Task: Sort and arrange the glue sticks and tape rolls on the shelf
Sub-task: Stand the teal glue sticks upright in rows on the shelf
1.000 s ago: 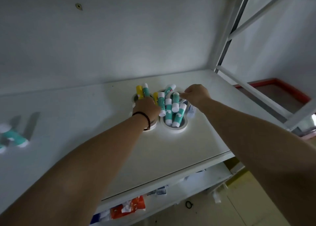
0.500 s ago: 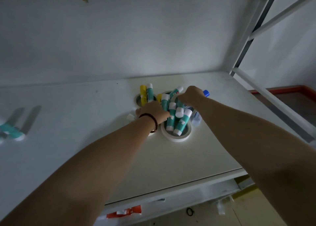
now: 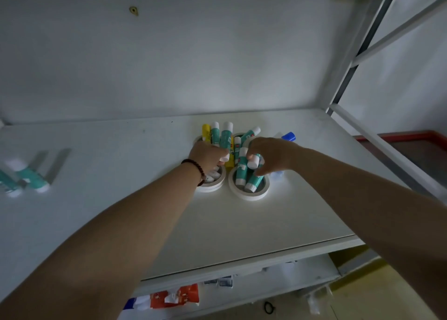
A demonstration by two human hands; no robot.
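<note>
Both hands are seen at the glue sticks clustered mid-shelf, the left hand [image 3: 208, 155] closed on an upright teal glue stick [image 3: 226, 138] above the left tape roll [image 3: 212, 184], the right hand [image 3: 271, 156] pinched on a stick's white cap [image 3: 253, 162] over the right tape roll [image 3: 249, 191].

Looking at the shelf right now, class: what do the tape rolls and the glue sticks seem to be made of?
Tape rolls: matte off-white rings, probably paper masking tape.
Glue sticks: smooth, opaque teal tubes with white caps, likely plastic; too blurred to be sure.
</note>
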